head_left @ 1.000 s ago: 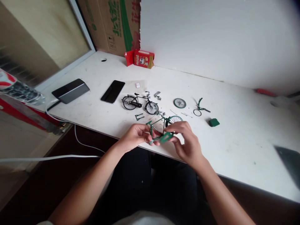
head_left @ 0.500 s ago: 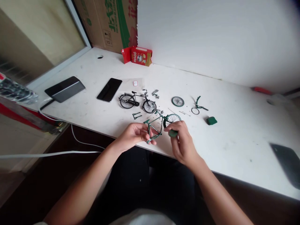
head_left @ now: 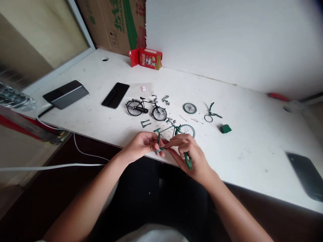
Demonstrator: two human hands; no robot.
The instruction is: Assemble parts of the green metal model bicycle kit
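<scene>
My left hand (head_left: 143, 145) is closed on the rear of a green model bicycle (head_left: 164, 129), which has a front wheel (head_left: 187, 130) fitted and no wheel at the rear. Thumb and fingertips of my right hand (head_left: 191, 153) pinch at the lower rear of the frame, hiding part of it. A green plastic piece (head_left: 188, 160) is tucked in the curled fingers of that hand; its exact kind I cannot make out. Beyond the hands stands a finished-looking black model bicycle (head_left: 146, 108). A loose spoked wheel with a green rim (head_left: 189, 108) lies to the right.
On the white table (head_left: 247, 158) lie a small green forked part (head_left: 145, 123), thin rods (head_left: 196, 121), a black ring (head_left: 208, 118) and a green block (head_left: 225, 128). A phone (head_left: 115, 95) lies behind left. A red box (head_left: 150, 59) stands at the back.
My right hand has moved left and down to the rear of the green frame. The green piece in it has turned and now points downward. My left hand keeps its hold.
</scene>
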